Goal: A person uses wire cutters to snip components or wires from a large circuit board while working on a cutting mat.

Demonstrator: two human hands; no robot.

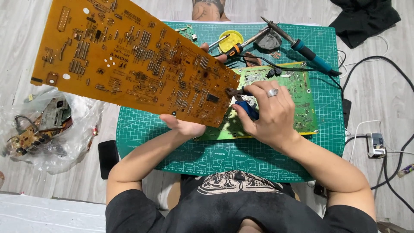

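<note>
A clear plastic bag [64,142] holding scrap circuit parts lies on the floor at nine o'clock. Just right of it, a dark phone [108,157] sits beside the edge of a green cutting mat [215,157].

Raised above the mat, from ten o'clock toward the centre, is a large orange-brown circuit board [129,56]. It is tilted, long and roughly rectangular, with its solder side facing up: rows of small silver joints, thin tracks, a few round holes and a dark square chip near its right end. The left hand [185,127] grips its lower edge from beneath, thumb side curled under, fingertips showing over the far edge.

The right hand [269,112], wearing a ring, is closed around blue-handled pliers [243,103], whose tips touch the right corner of the orange board. Under both hands a green circuit board [297,103] lies flat on the mat.

At one o'clock sit a yellow tin [230,41], a screwdriver [243,43] and a blue-handled soldering iron [302,47]. Cables [388,142] trail at three o'clock.
</note>
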